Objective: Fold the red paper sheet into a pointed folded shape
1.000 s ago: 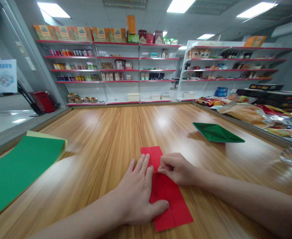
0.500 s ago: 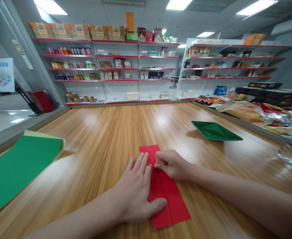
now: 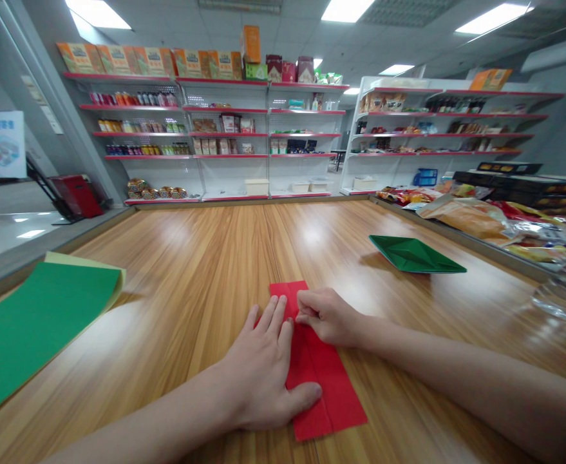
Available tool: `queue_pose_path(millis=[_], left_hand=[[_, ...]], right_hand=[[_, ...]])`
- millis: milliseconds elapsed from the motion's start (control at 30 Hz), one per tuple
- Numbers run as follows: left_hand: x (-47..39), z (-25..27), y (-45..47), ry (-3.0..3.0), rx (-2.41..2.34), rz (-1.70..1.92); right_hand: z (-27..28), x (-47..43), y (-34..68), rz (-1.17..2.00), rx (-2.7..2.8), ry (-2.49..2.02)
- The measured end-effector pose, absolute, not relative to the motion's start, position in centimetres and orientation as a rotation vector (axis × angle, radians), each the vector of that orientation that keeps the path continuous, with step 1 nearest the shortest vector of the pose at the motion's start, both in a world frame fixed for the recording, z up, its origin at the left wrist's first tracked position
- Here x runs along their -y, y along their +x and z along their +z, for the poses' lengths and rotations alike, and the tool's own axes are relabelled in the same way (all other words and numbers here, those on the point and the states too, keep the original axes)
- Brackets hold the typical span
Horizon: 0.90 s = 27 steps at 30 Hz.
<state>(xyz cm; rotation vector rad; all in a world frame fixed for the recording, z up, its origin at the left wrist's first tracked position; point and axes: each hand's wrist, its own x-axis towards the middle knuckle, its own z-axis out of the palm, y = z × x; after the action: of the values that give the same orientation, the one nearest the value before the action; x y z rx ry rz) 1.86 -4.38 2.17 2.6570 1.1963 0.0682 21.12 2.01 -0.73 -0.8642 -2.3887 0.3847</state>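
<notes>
A long folded strip of red paper (image 3: 328, 386) lies on the wooden table, with a crease running along its length. My left hand (image 3: 263, 367) rests flat on its left side, fingers spread and thumb stretched across the near part. Close to those fingertips, my right hand (image 3: 328, 316) is curled into a fist and presses on the far half of the strip. Nothing shows inside the curled fingers, and the paper beneath both hands is hidden.
Green paper sheets (image 3: 46, 328) with a curled edge lie at the left. A folded green paper shape (image 3: 415, 253) sits at the right. Beyond it are packaged snacks (image 3: 476, 219) and a clear glass object (image 3: 565, 293). Stocked shelves (image 3: 225, 133) stand behind the table.
My right hand has shifted very slightly left on the red paper, closer to my left fingertips. My left hand and the paper look almost the same.
</notes>
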Motion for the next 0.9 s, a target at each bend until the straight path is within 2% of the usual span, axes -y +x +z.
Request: queue_pose_path(millis=[900], left_hand=[[4.2, 1.7, 1.7, 2.668, -1.162, 0.112]], right_hand=[[-1.1, -2.5, 19.4, 0.177, 2.409, -1.005]])
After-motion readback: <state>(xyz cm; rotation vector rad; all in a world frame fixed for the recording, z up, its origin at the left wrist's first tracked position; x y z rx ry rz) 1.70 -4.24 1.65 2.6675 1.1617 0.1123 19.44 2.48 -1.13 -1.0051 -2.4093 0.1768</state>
